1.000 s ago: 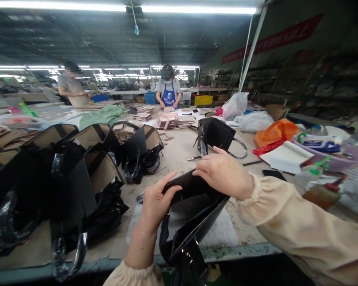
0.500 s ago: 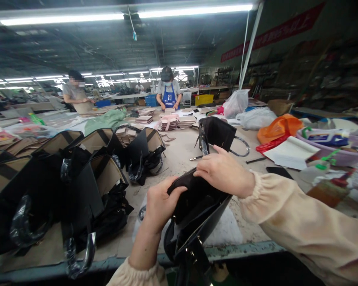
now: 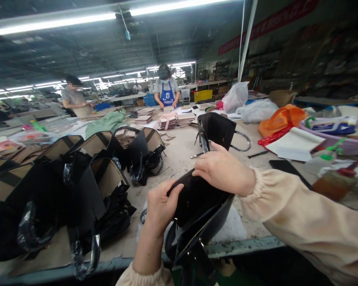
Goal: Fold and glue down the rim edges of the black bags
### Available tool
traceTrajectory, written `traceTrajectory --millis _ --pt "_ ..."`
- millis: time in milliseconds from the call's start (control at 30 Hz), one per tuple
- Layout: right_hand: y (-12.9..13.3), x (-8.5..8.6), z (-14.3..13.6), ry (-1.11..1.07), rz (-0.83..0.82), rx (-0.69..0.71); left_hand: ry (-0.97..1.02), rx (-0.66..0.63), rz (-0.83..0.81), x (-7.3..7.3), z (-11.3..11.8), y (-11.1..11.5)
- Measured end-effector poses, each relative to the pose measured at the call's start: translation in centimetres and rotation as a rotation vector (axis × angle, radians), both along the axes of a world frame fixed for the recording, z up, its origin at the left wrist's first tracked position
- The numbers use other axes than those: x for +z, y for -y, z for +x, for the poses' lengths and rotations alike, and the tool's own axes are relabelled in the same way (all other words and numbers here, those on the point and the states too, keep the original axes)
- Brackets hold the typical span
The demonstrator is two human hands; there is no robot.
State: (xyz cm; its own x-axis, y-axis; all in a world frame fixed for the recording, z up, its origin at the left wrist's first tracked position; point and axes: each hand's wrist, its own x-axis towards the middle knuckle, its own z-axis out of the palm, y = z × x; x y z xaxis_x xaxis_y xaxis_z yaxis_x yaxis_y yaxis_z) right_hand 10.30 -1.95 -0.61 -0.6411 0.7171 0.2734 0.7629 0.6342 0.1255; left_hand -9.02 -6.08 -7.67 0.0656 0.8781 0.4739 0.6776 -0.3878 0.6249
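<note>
A black handbag [image 3: 219, 222] stands at the table's front edge with its mouth open toward me. My left hand [image 3: 164, 202] is closed on the left part of its far rim, thumb on the inner side. Farther right along that same rim, my right hand [image 3: 217, 169] pinches the edge, its fingers bent over the top. Most of the bag's inside is dark, and my hands hide parts of the rim. Just beyond my right hand stands another black handbag [image 3: 217, 129], its handle wrapped in clear film. A small pen-like tool [image 3: 197, 155] lies beside it.
Several unfinished black bags [image 3: 89, 194] crowd the left side. A purple basin [image 3: 346, 145], an open notebook [image 3: 295, 145], a black phone-like slab [image 3: 289, 172] and a bottle of amber liquid [image 3: 335, 184] lie at right. Across the table works a person in a blue apron [image 3: 167, 97].
Both hands keep their hold on the handbag's rim, with barely any shift. The whole view has tilted and moved slightly.
</note>
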Motion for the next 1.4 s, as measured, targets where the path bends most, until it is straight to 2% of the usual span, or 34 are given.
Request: traceTrajectory --millis 233,367,500,833,967,1100,1200,1300,1400 --pt "0.1 -0.1 0.0 -0.02 -0.016 -0.012 -0.057 0.027 -0.073 0.5 0.0 0.2" --pt "0.1 0.1 0.1 -0.035 -0.02 -0.03 -0.115 0.035 -0.018 1.0 0.2 0.2" --pt "0.2 0.1 0.3 -0.045 -0.02 -0.04 -0.071 0.019 -0.003 1.3 0.6 0.1" --pt "0.1 -0.6 0.7 -0.125 -0.018 -0.022 -0.189 0.046 0.024 1.2 1.0 -0.4" --pt "0.2 -0.8 0.8 -0.175 -0.033 -0.017 -0.236 0.014 -0.087 2.3 0.9 -0.1" --pt "0.3 -0.6 0.8 -0.191 -0.047 -0.01 -0.407 -0.04 -0.243 4.1 0.9 0.1" --pt "0.4 -0.5 0.8 -0.203 -0.043 -0.025 -0.522 -0.044 -0.289 5.3 1.6 -0.1" --pt "0.4 -0.7 0.7 -0.212 -0.021 -0.031 -0.598 -0.01 -0.262 5.6 2.5 -0.7" --pt "0.2 -0.9 1.0 -0.225 -0.01 -0.031 -0.624 0.042 -0.241 5.3 3.2 -1.2"
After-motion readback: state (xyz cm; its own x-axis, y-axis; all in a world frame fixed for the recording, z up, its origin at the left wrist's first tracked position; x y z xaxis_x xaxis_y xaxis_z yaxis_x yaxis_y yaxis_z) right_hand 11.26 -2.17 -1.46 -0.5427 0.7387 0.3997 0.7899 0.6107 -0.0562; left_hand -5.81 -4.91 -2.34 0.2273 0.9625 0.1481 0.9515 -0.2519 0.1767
